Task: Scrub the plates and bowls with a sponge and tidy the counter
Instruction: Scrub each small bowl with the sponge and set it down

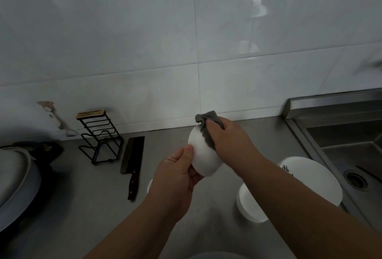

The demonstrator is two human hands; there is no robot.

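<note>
A small white bowl (203, 155) is held above the steel counter, its outer side turned toward me. My left hand (177, 174) grips its lower left edge, thumb on the outside. My right hand (229, 138) holds a grey cloth (207, 123) bunched against the bowl's upper right rim. Two more white bowls stand on the counter to the right: a large one with black printed marks (310, 178) and a smaller one (249, 203) partly behind my right forearm. Another white dish (149, 185) peeks out behind my left wrist.
A cleaver (133, 161) with a dark handle lies on the counter (82, 207) left of my hands. A black wire rack (101, 141) stands by the tiled wall. A lidded metal pot (14, 182) sits at far left. The steel sink (351, 155) with its drain is at right.
</note>
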